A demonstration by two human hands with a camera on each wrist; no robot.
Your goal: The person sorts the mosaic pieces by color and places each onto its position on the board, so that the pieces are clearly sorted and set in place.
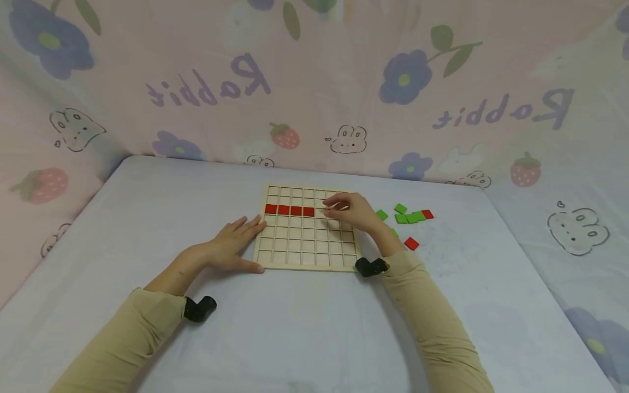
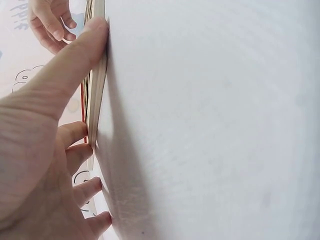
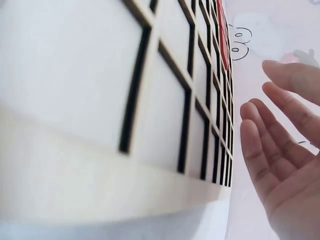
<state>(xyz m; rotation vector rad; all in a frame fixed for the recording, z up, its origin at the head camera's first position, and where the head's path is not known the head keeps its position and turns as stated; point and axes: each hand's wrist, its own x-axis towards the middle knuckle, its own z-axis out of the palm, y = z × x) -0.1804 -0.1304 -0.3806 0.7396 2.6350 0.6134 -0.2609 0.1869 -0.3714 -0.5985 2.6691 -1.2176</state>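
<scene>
A square wooden grid board (image 1: pixel 295 256) lies on the white-covered table. Several red square tiles (image 1: pixel 283 209) fill cells side by side from the left end of one row in its far half. My left hand (image 1: pixel 228 245) is spread at the board's left side, its fingertips touching the edge and its thumb (image 2: pixel 75 60) at the near left corner. Over the board's right part hovers my right hand (image 1: pixel 354 211), just right of the red row. Its fingers (image 3: pixel 252 137) are loosely bent and apart from the thumb, and no tile shows between them.
Right of the board lie loose green tiles (image 1: pixel 401 219), a red tile (image 1: pixel 427 214) touching the green group and another red tile (image 1: pixel 411 243) nearer me. My right forearm partly covers this area. A patterned cloth (image 1: pixel 314 82) hangs behind the table (image 1: pixel 314 327).
</scene>
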